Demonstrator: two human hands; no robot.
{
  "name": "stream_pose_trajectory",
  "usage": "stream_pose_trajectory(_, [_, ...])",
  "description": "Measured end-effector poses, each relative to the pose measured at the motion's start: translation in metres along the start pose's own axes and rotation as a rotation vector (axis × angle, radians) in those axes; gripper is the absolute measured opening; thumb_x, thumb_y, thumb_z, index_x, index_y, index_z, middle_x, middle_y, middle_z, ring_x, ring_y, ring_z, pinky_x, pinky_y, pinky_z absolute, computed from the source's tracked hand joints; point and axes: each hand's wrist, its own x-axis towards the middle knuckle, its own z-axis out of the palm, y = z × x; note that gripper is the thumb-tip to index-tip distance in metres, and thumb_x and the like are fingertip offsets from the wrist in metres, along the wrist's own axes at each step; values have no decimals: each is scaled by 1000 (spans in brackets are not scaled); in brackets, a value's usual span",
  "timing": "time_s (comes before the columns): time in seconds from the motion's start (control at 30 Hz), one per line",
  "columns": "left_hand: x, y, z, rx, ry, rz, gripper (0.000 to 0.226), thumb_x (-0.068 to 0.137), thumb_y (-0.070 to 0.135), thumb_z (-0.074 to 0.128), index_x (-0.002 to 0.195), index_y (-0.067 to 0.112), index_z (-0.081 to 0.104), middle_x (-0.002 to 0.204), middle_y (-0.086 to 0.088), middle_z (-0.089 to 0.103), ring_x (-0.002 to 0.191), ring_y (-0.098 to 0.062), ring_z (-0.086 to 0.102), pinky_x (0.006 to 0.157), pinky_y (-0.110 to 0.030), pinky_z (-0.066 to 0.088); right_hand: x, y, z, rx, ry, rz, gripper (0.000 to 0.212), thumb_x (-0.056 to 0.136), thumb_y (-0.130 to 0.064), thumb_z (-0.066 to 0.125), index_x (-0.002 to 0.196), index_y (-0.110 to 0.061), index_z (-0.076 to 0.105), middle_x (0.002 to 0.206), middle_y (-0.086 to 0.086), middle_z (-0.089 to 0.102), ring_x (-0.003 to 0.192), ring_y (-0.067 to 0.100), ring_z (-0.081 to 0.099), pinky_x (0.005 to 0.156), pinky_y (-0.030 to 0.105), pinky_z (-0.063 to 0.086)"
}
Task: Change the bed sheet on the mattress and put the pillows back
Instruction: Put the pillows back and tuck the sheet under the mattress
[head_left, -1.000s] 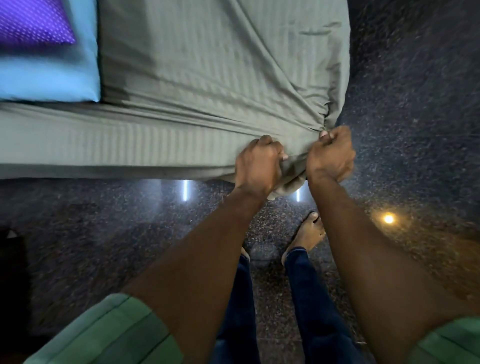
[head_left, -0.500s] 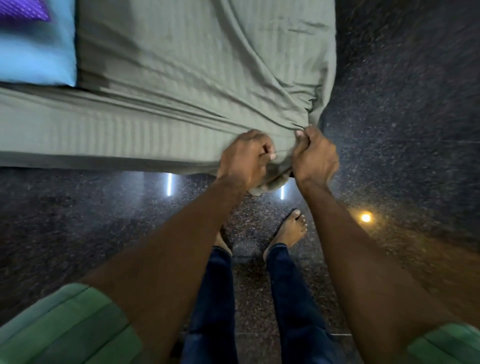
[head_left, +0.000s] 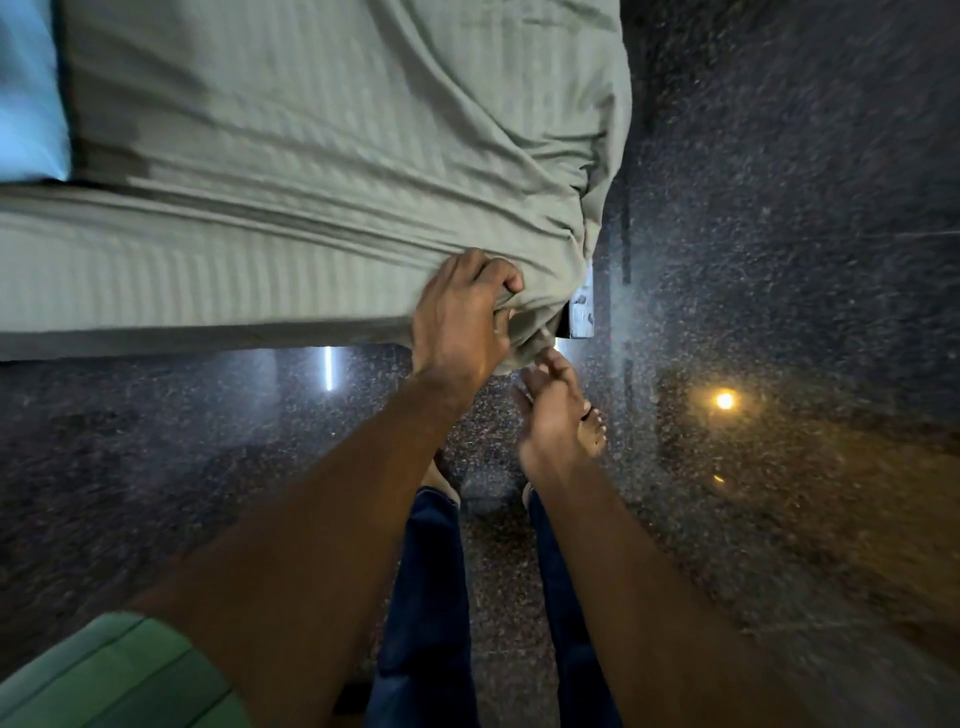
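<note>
Two hands work the near corner of a striped grey-green bed sheet (head_left: 322, 156) spread over the mattress across the upper half of the frame. The left hand (head_left: 462, 322) clamps bunched cloth at the corner; the right hand (head_left: 553, 410) hangs just below, fingers loose, gripping nothing. A pale blue pillow (head_left: 28, 93) lies at upper left. Pulling the slack taut before tucking it under should leave the corner smooth.
</note>
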Motion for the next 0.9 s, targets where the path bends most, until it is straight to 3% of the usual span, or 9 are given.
stream_pose_trajectory(0.13, [-48, 5, 14, -202, 198, -118, 33, 83, 7, 69, 114, 17, 65, 115, 0, 59, 110, -20, 56, 97, -37, 48, 23, -14, 31, 299, -121, 284, 31, 108, -23, 39, 116, -13, 67, 105, 8, 76, 95, 23, 70, 87, 36, 59])
stream_pose_trajectory(0.27, [-83, -8, 43, -724, 388, -764, 25, 93, 5, 63, 117, 11, 64, 111, -1, 62, 93, -8, 62, 78, -23, 49, 29, -19, 59, 453, -112, 337, 37, 107, -23, 32, 112, -10, 67, 97, 13, 73, 92, 27, 66, 78, 34, 55])
stream_pose_trajectory(0.4, [-62, -42, 60, -1423, 144, -1290, 34, 107, 16, 39, 133, 11, 60, 123, -7, 69, 108, -18, 67, 82, -29, 50, 45, -12, 72, 473, -140, 308, 32, 106, -24, 32, 97, -16, 61, 97, 13, 64, 89, 27, 61, 79, 37, 50])
stream_pose_trajectory(0.5, [-38, -64, 66, -1594, -6, -1303, 46, 110, 28, 26, 143, 13, 54, 136, -7, 64, 127, -22, 60, 98, -32, 48, 68, 7, 76, 454, -146, 331, 33, 102, -29, 39, 114, -12, 64, 121, 20, 66, 108, 34, 63, 91, 42, 50])
stream_pose_trajectory(0.63, [-23, -84, 77, -1466, -184, -1227, 53, 110, 39, 22, 146, 15, 52, 145, -5, 59, 137, -20, 52, 99, -34, 45, 92, 57, 51, 187, 81, 191, 30, 101, -8, 52, 127, 2, 62, 99, 10, 68, 77, 20, 67, 62, 26, 52])
stream_pose_trajectory(0.7, [-24, -90, 84, -1403, -272, -1172, 50, 110, 37, 22, 147, 17, 50, 148, -2, 56, 140, -18, 49, 103, -35, 42, 104, 78, 35, -21, 205, 53, 54, 89, 3, 67, 140, -7, 53, 119, 14, 66, 94, 24, 69, 72, 29, 59])
stream_pose_trajectory(0.77, [-25, -95, 93, -1386, -319, -1129, 40, 110, 27, 31, 142, 19, 53, 149, 0, 56, 141, -17, 47, 104, -36, 40, 117, 86, 34, -49, 143, -23, 92, 78, 9, 78, 151, -28, 38, 149, 9, 48, 118, 23, 61, 85, 33, 59])
stream_pose_trajectory(0.83, [-25, -97, 100, -1378, -338, -1095, 27, 108, 20, 40, 126, 25, 59, 143, 4, 59, 140, -15, 47, 103, -37, 38, 130, 83, 41, -36, -9, -50, 99, 75, 6, 82, 155, -26, 32, 145, 9, 52, 120, 23, 61, 83, 31, 60])
stream_pose_trajectory(0.9, [-25, -100, 107, -1411, -334, -1073, 26, 107, 19, 41, 121, 26, 60, 140, 6, 61, 139, -14, 48, 103, -37, 38, 134, 81, 50, -38, -31, -14, 76, 72, 1, 86, 141, -3, 52, 119, 13, 67, 102, 26, 65, 70, 29, 59])
